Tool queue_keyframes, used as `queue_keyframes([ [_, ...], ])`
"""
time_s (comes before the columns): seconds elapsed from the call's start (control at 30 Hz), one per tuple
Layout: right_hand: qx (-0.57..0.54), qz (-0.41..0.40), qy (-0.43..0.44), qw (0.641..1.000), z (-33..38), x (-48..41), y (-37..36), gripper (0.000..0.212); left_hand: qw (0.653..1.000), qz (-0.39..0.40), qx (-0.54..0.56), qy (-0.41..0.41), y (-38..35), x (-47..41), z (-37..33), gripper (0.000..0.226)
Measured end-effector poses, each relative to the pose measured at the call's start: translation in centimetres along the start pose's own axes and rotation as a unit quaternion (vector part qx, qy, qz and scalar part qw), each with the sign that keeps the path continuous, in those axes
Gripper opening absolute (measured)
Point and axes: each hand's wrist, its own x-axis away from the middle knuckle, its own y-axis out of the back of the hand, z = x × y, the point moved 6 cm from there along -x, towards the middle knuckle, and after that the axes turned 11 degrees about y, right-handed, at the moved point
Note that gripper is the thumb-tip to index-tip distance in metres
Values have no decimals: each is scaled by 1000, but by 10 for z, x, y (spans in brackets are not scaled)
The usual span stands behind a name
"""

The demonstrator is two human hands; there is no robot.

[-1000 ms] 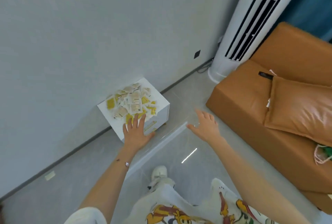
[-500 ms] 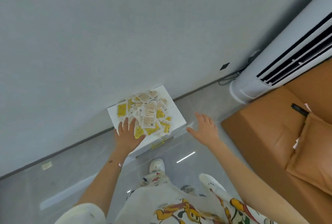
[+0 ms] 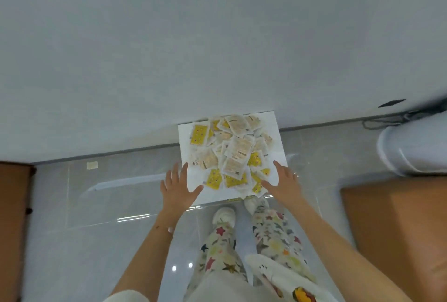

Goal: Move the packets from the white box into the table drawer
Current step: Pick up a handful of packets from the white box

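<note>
– Grey wall (image 3: 217,35) filled most of the room as I stood there, then pale floor (image 3: 48,253), with a brown sofa (image 3: 391,234) off to the person's right.
– And the box?
– White box (image 3: 275,137), at the foot of the wall, straight ahead of the person's feet. The packets (image 3: 235,154) lay on it in a loose heap, yellow ones and pale ones overlapping. I'd judge the moving had not yet begun.
– The drawer?
– I couldn't make one out from that angle.
– The hands?
– Both were spread, fingers straight, holding nothing. The left hand (image 3: 177,189) was at the box's near left corner and the right hand (image 3: 284,183) at its near right corner. Whether either touched the box I couldn't tell.
– Which way was the heap from them?
– Ahead of both and between them, toward the wall. It had no clear long axis and sprawled about as wide as deep. The right thumb lay just beside the nearest packets, and the left thumb was a little apart from them. So I'd call the right hand the nearer one. A first pick would have needed only a short reach forward and inward.
</note>
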Motion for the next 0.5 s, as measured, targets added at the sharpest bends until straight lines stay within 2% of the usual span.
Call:
queue_keyframes([
  [0.17, -45, 23, -5, 999, -7, -84, -36, 80, 992, 20, 90, 85, -60, -49, -4, 93],
  [0.33, -160, 24, -33, 986, -16, -145, -81, 82, 975, 52, 176, 125, -123, -79, -22, 97],
  [0.4, -219, 15, -55, 974, -17, -163, -94, 83, 962, 51, 234, 134, -138, -89, -28, 100],
  [0.5, -309, -9, -75, 948, -15, -181, -108, 69, 931, 28, 330, 151, -144, -103, -36, 101],
])
